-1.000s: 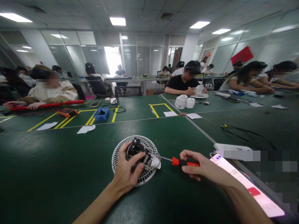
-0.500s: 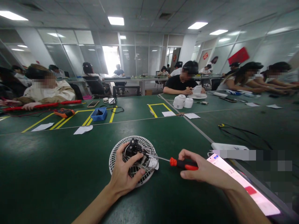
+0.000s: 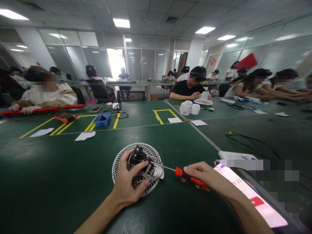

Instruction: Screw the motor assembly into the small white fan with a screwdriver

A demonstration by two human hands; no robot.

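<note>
A round white fan grille (image 3: 116,169) lies on the green table in front of me. On it rests a black motor unit (image 3: 137,154) with a tangle of grey wires (image 3: 151,175) and a small white piece (image 3: 159,172) at its right side. My left hand (image 3: 126,187) is curled round the motor unit, its thumb by the wires. In my right hand (image 3: 202,174) is a red and black screwdriver (image 3: 179,171), the fingers wrapped over its handle. Its metal shaft points left into the motor unit; the tip is hidden by my left fingers.
A lit phone (image 3: 251,195) lies right of my right arm, beside a white device (image 3: 236,155). Ahead are a blue bin (image 3: 102,120), paper slips (image 3: 85,136) and white housings (image 3: 186,108). A black cable (image 3: 251,141) lies right. Across the table a person (image 3: 186,89) works on a white part.
My right fingers, spread round the screwdriver handle before, have closed over it, and the handle has turned. My left hand keeps its hold on the motor unit. The view has shifted slightly.
</note>
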